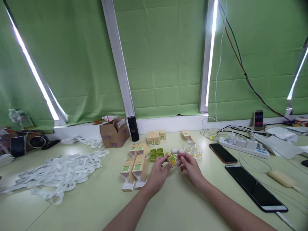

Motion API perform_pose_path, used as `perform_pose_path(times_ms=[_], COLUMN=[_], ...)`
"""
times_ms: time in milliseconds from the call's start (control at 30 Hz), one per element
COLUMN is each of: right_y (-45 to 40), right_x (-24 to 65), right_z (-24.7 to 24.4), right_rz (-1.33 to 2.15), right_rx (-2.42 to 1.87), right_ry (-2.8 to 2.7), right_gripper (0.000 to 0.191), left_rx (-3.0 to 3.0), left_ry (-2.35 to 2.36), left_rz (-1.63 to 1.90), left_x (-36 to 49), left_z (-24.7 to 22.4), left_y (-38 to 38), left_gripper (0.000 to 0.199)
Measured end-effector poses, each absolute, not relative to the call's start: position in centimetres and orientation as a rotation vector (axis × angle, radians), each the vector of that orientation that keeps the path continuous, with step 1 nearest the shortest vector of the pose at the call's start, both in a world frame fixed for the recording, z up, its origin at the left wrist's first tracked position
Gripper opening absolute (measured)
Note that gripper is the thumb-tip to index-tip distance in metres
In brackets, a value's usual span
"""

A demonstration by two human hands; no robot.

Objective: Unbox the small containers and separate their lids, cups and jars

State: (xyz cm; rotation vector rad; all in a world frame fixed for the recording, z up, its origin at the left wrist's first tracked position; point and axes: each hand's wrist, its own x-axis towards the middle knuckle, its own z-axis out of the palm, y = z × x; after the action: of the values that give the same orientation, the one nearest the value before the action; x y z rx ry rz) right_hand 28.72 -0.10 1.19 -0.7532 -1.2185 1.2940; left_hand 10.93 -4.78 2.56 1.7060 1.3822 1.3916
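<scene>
Between both hands is a small clear plastic case (172, 159) with a green part and something yellow inside. My left hand (160, 170) pinches its left side between thumb and fingers. At its right edge, the fingertips of my right hand (191, 167) are closed on the clear plastic. Just behind my left hand sit several small green square trays (156, 154), with small yellowish pieces (167, 154) beside them. Clear cases with yellow contents (195, 150) stand behind my right hand, near small pale pink-white pieces (177, 150).
Open kraft paper boxes (141, 166) lie left of my hands, with closed small boxes (156, 138) behind. A heap of white straps (64, 171), a cardboard carton (114, 134) and a black cylinder (133, 129) are leftward. Phones (255, 187), cables and a power strip (245, 147) occupy the right.
</scene>
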Motion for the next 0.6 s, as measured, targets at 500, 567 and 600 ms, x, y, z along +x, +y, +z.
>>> perform_pose_path(times_ms=[500, 567, 600], right_y=[-2.7, -2.8, -2.8], right_x=[28.6, 28.6, 28.6], right_z=[3.2, 3.3, 3.3], right_rz=[1.971, 1.936, 1.906], right_rx=[-0.343, -0.359, -0.371], right_ry=[-1.034, -1.033, -1.028], right_gripper=[0.037, 0.037, 0.038], left_rx=[1.696, 1.651, 1.630], left_ry=[1.250, 1.245, 1.248], left_rz=[1.475, 1.489, 1.504], left_x=[10.9, 10.8, 10.8], left_z=[3.2, 3.4, 3.4], left_y=[-5.2, -5.4, -5.5], left_gripper=[0.059, 0.058, 0.056])
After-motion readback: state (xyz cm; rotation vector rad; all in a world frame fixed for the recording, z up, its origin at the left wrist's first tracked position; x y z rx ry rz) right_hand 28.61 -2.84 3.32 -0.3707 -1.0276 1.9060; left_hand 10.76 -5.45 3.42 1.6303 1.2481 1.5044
